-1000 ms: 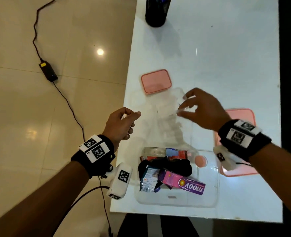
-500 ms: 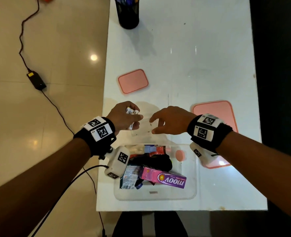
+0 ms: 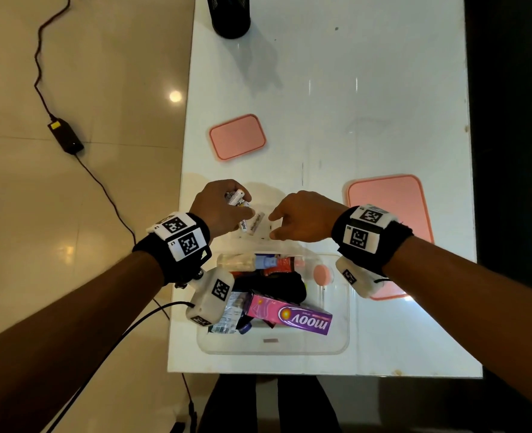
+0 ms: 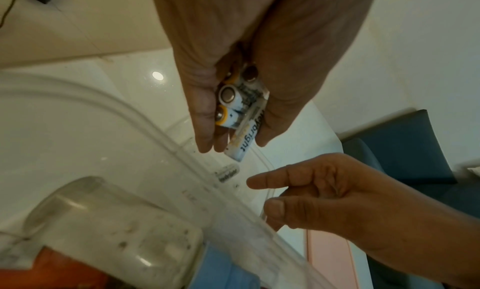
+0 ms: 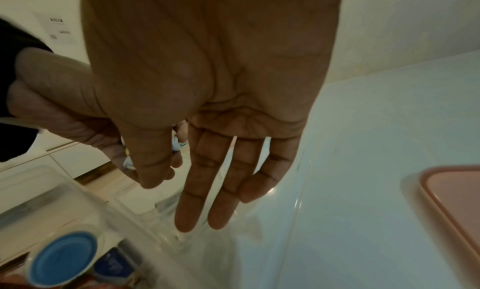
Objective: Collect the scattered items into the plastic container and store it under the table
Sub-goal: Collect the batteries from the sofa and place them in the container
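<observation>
The left hand (image 4: 233, 71) clutched smooth, hard batteries (image 4: 240, 108), one slipping out below the fingertips, likely needing a mid-barrel pinch, while the right hand (image 5: 207, 108) hung open.

Home: tiled floor (image 3: 71, 214), white table (image 3: 367, 89)

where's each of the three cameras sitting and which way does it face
Head: worn on the head, looking down at the white table and clear plastic container; both forearms, left hand and right hand show.
Left wrist: under the left hand, looking along the palm at the batteries in its grip; the right hand shows too.
Right wrist: under the right hand, looking along the straight fingers at the table.
Shared: all three show the container and a pink lid.
</observation>
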`<state>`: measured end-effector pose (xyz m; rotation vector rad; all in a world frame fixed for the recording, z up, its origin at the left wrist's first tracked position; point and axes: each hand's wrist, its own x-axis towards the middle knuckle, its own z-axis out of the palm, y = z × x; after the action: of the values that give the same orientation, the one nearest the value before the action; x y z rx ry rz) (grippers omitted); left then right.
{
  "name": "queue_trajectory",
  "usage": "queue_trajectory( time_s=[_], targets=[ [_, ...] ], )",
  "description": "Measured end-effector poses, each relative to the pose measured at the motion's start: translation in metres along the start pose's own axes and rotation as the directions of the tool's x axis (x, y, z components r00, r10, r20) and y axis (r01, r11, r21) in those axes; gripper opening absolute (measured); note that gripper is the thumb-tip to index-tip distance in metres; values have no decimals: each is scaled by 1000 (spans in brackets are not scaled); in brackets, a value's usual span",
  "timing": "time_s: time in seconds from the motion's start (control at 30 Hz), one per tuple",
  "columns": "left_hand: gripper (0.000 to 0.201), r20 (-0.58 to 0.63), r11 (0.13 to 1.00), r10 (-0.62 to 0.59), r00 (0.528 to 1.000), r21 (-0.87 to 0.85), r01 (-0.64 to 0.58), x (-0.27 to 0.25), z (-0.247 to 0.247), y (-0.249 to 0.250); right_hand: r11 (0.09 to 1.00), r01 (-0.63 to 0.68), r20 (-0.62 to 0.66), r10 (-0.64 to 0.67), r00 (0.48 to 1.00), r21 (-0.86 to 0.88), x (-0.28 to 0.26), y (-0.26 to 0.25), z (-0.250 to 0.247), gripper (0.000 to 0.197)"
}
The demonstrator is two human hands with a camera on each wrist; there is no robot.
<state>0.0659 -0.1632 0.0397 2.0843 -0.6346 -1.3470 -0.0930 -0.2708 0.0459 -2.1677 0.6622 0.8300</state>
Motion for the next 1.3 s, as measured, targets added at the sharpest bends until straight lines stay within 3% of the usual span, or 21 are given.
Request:
queue_trajectory(
  time_s=[0.4, 0.57, 0.7, 0.9, 1.17, 1.3],
  targets=[
    [17, -12, 999, 20, 1000, 51, -20, -2, 0, -9, 1000, 7, 23, -7, 1000, -24, 5, -3, 0, 44],
    [11, 14, 992, 61, 998, 110, -62, -6, -2, -5, 998, -3, -3, 3, 1000, -65, 3, -3, 1, 50],
    [22, 41, 992, 72, 997, 100, -76, -14, -5, -6, 998, -1, -35, -1, 999, -60, -2, -4, 5, 48],
    [12, -10, 986, 119, 993, 121, -117, -20, -9, -13, 1000, -9, -51, 8, 999, -22, -7, -1, 10, 47],
    [12, -98, 993, 78, 992, 100, -68, -16, -29, -24, 997, -4, -150, 15, 989, 74, -18, 4, 7, 38],
    [17, -61, 993, 35, 998, 110, -28, -18, -34, -40, 980, -68, -277, 118, 953, 186, -31, 26, 4, 34]
  ],
)
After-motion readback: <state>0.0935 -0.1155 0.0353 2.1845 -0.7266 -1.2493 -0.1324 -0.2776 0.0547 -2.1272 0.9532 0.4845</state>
